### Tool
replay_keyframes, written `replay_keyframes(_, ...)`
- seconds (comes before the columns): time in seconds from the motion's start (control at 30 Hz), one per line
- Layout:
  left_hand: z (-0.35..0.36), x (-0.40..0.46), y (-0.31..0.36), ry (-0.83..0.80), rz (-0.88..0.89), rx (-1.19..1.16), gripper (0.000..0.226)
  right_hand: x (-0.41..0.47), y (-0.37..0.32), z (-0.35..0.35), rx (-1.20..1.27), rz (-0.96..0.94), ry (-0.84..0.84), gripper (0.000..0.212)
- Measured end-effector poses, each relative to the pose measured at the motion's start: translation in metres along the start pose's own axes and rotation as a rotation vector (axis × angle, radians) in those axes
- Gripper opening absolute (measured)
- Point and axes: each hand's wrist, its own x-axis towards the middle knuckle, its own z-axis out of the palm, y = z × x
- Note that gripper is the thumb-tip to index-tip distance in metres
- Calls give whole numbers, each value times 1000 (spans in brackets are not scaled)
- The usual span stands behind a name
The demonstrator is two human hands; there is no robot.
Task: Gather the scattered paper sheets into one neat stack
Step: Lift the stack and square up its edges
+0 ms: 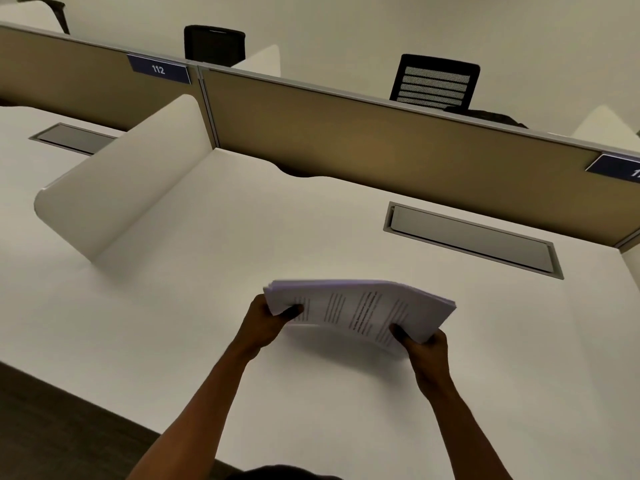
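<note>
Two hands' fingers [292, 311] around paper stack [360, 311] ends.

A big white desk [214, 244] fills most of the view. A long grey lid [472, 239] is set flat into the desk top on the right. Another grey lid [74, 138] sits in the next desk on the left. A white curved board [121, 178] stands up between the two desks. Behind them runs a tan wall panel [381, 143] with a grey strip along its top. A small blue sign [158, 69] on the panel reads 112. A second blue sign [618, 168] is cut off at the right edge. Two black chairs poke up behind the panel: one solid chair [214, 43] and one chair with slats [434, 81]. A dark floor [59, 431] shows at the bottom left.
</note>
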Motion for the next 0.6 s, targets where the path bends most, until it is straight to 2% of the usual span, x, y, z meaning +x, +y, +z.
replay_keyframes(0.13, -3, 3, 6, -13, 26, -61, 25, 1, -9, -2, 21, -24, -13, 40)
replay_keyframes(0.23, 2, 3, -6, -35, -34, -28, 28, -4, 3, 2, 4, 5, -30, 47)
replay_keyframes(0.47, 4, -2, -15, -17, -65, -44, 23, 1, 9, -1, -41, -6, -2, 42)
replay_keyframes(0.6, 6, -11, -17, -73, -95, 41, 48, -4, 13, -4, -154, 11, 17, 39)
